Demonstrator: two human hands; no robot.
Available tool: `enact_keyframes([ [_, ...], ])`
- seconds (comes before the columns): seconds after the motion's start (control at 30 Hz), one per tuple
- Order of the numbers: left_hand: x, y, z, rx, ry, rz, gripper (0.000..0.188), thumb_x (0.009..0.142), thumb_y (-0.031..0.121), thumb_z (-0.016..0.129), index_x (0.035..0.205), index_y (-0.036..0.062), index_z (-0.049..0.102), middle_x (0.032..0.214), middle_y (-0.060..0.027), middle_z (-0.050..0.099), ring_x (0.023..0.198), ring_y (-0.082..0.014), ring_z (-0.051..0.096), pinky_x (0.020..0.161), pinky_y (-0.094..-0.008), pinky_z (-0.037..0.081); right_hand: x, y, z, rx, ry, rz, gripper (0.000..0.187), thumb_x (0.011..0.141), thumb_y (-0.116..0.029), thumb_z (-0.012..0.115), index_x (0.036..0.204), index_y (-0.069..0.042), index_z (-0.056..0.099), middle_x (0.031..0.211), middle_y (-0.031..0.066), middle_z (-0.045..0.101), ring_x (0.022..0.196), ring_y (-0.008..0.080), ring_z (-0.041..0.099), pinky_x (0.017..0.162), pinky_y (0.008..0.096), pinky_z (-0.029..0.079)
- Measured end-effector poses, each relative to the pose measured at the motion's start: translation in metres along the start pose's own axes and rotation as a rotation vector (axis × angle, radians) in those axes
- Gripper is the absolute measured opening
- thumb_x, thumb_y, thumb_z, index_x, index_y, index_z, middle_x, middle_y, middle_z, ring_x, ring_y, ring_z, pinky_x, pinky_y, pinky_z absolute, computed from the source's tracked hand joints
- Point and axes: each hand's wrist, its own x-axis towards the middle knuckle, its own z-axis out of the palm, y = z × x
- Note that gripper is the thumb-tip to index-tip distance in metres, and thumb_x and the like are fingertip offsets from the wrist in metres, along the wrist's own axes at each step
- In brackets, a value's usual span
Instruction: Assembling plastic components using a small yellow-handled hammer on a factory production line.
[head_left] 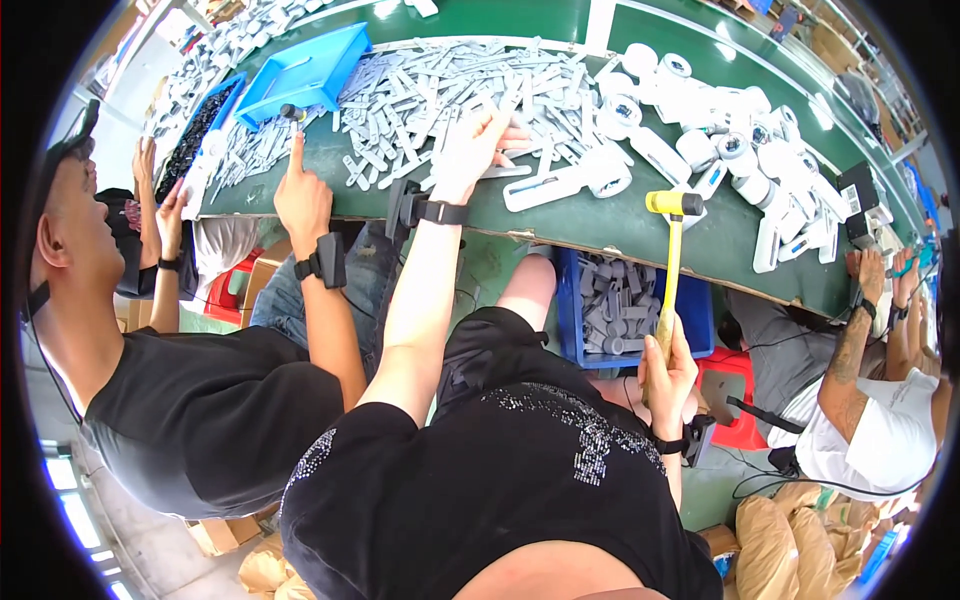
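My right hand (670,368) is wrapped round the yellow handle of a mallet (672,270), held upright in front of the table edge. The mallet's head has one yellow and one black face. My left hand (484,140) reaches over a heap of thin grey plastic strips (420,110), its fingers apart and nothing visible in them. Close to its right lies a white plastic housing (550,188) with a long handle and a round end, on the green table (620,233). More white housings (745,150) are piled at the right.
A blue tray (300,80) stands at the back left. Below the table edge, a blue bin (570,310) holds grey parts. A co-worker at the left extends a pointing hand (303,205) over the table, near another mallet (292,112). Another person works at the right beside a red stool (738,385).
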Motion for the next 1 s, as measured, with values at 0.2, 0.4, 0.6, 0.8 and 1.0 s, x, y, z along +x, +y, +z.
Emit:
enact_keyframes([
  [0.2, -0.030, -0.008, 0.022, 0.143, 0.014, 0.212, 0.021, 0.094, 0.018, 0.059, 0.105, 0.0002, 0.061, 0.083, -0.0081, 0.068, 0.064, -0.0075, 0.057, 0.055, -0.0206, 0.042, -0.002, 0.000, 0.000, 0.036, -0.001, 0.004, 0.050, 0.091, 0.002, 0.058, 0.139, -0.003, 0.046, 0.073, -0.0047, 0.052, 0.050, 0.0008, 0.041, 0.043, 0.0170, 0.033],
  [0.4, -0.048, -0.016, 0.046, 0.562, 0.087, 0.340, 0.015, 0.085, 0.016, 0.068, 0.091, 0.0028, 0.067, 0.076, -0.0051, 0.062, 0.062, -0.0127, 0.057, 0.063, -0.0270, 0.047, -0.005, -0.001, 0.000, 0.040, -0.021, 0.010, 0.050, 0.091, 0.001, 0.059, 0.139, -0.004, 0.046, 0.070, -0.0059, 0.051, 0.049, 0.0006, 0.040, 0.043, 0.0172, 0.033],
  [0.6, -0.052, -0.024, 0.069, 0.917, 0.255, 0.550, 0.011, 0.081, 0.017, 0.069, 0.088, 0.0086, 0.068, 0.084, -0.0088, 0.060, 0.076, -0.0264, 0.059, 0.069, -0.0361, 0.047, -0.006, 0.001, -0.002, 0.033, -0.013, 0.004, 0.050, 0.091, 0.000, 0.059, 0.139, -0.004, 0.046, 0.069, -0.0060, 0.050, 0.048, 0.0005, 0.040, 0.042, 0.0172, 0.033],
  [0.8, -0.054, -0.027, 0.072, 1.001, 0.295, 0.677, 0.012, 0.084, 0.013, 0.066, 0.095, 0.0102, 0.069, 0.084, -0.0084, 0.059, 0.079, -0.0278, 0.060, 0.071, -0.0361, 0.048, -0.005, 0.003, -0.004, 0.043, -0.043, -0.001, 0.051, 0.091, 0.003, 0.057, 0.140, -0.002, 0.043, 0.073, -0.0027, 0.053, 0.049, 0.0025, 0.043, 0.042, 0.0171, 0.033],
  [1.0, -0.045, -0.020, 0.059, 0.955, 0.088, 0.624, 0.014, 0.085, 0.011, 0.064, 0.097, 0.0099, 0.070, 0.083, -0.0079, 0.058, 0.081, -0.0266, 0.059, 0.070, -0.0354, 0.048, -0.003, 0.003, -0.001, 0.047, -0.053, 0.001, 0.050, 0.092, 0.002, 0.057, 0.140, -0.002, 0.044, 0.072, -0.0026, 0.052, 0.048, 0.0026, 0.042, 0.041, 0.0171, 0.033],
])
